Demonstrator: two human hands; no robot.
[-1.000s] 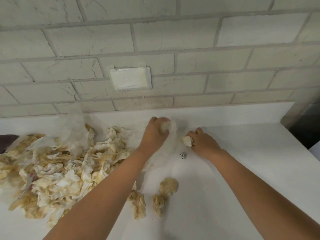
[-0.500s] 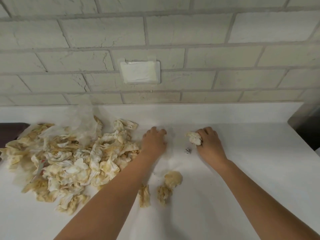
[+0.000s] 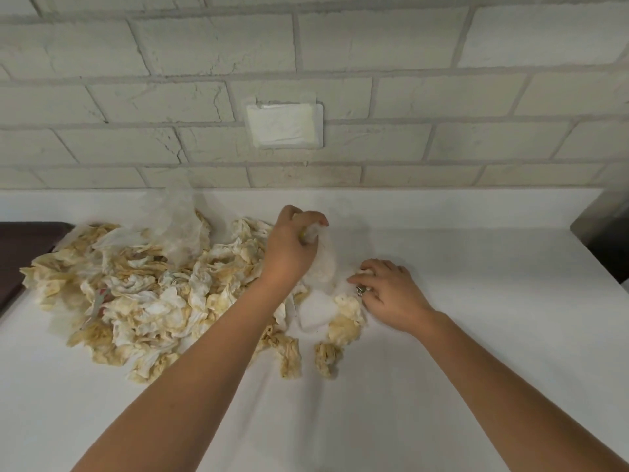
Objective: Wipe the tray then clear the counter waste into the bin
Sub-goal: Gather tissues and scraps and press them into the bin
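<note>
On the white worktop, below a pale brick wall with a taped-over white socket plate, lies a broad heap of crumpled white paper tissues stained yellow-brown. The heap spreads from the left side toward the middle. Just beside its left rim shows a corner of a dark brown flat tray. A filmy translucent plastic sheet stands up out of the back of the heap.

The left hand is raised just over the heap's right end. Its fingers are curled tight round the top of a thin white translucent wrapper, which hangs from the fist down to the worktop.

The right hand sits low on the worktop just to the right, knuckles up. Its fingers are bent down over a small pale crumpled wad that shows under the fingertips. A small shiny metal bit sits at the thumb; I cannot tell whether it is held or worn.

Against the thumb side of that hand lies a stained tissue clump. Nearer the person, apart from both hands, lie a long stained tissue twist and a shorter stained tissue scrap.
</note>
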